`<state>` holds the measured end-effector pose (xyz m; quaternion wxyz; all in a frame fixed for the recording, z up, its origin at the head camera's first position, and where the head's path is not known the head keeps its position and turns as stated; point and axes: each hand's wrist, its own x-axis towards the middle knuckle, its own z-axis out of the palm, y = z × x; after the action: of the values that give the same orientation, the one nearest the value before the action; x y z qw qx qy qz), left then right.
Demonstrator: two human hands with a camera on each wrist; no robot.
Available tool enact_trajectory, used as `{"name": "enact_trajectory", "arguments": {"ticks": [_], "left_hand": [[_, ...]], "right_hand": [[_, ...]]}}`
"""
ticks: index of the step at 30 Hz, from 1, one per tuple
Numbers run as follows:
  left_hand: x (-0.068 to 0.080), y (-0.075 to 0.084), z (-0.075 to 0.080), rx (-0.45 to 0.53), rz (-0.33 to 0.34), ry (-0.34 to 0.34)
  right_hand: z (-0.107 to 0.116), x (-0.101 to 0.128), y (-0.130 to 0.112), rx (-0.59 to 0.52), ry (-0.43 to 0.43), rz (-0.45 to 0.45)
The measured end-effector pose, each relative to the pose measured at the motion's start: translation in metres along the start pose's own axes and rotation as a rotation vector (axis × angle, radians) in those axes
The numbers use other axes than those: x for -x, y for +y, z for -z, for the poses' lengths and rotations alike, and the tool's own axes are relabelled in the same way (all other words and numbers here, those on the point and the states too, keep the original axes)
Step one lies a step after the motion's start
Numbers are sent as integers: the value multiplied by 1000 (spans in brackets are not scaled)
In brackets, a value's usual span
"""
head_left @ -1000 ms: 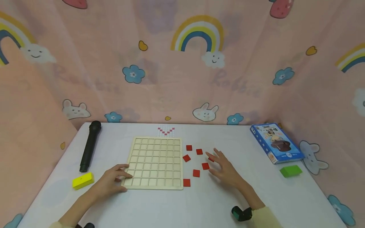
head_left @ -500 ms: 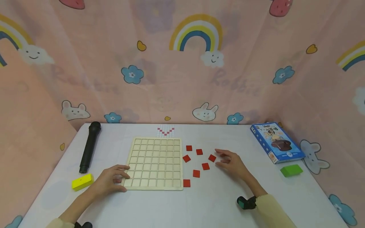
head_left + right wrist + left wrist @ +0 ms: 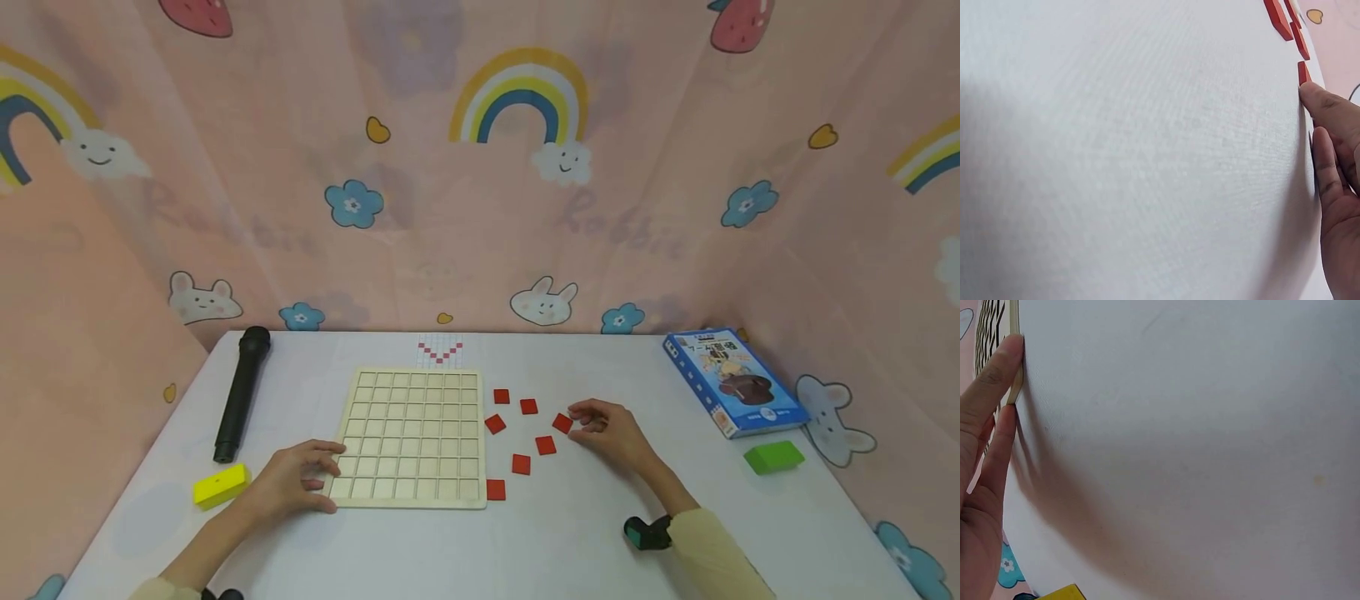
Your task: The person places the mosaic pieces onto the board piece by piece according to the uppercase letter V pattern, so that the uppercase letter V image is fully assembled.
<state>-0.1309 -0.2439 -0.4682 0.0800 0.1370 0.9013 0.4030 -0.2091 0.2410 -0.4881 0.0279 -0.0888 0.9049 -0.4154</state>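
A pale wooden grid board (image 3: 412, 437) lies flat on the table, none of its squares filled. My left hand (image 3: 292, 479) rests at its lower left corner; in the left wrist view two digits touch the board's edge (image 3: 1015, 375). Several red square tiles lie loose to the right of the board. My right hand (image 3: 611, 433) is beside the rightmost red tile (image 3: 562, 423). In the right wrist view one fingertip touches a red tile (image 3: 1303, 72), while another digit stays apart from it below. Both hands' other fingers are partly hidden.
A small paper with a red V pattern (image 3: 440, 351) lies behind the board. At left are a black microphone (image 3: 242, 396) and a yellow block (image 3: 222, 487). A blue box (image 3: 735, 381) and a green block (image 3: 774, 457) lie at right. Printed cloth (image 3: 450, 242) hangs behind.
My right hand has drawn back to the right from over the rightmost tile, its fingers now more bent. The left index finger has slid off the board's surface towards its edge.
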Motion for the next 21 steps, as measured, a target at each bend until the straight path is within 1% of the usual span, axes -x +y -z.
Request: {"name": "enact_trajectory", "arguments": {"ticks": [3, 10, 16, 21], "left_hand": [[-1, -3, 1, -1, -23, -9], [0, -6, 2, -5, -38, -4], [1, -5, 2, 12, -29, -4], [0, -7, 1, 43, -29, -18]], "right_hand": [[0, 0, 1, -1, 1, -1], [-2, -3, 3, -36, 12, 16], [-2, -6, 4, -25, 27, 10], [-1, -4, 7, -67, 41, 16]]}}
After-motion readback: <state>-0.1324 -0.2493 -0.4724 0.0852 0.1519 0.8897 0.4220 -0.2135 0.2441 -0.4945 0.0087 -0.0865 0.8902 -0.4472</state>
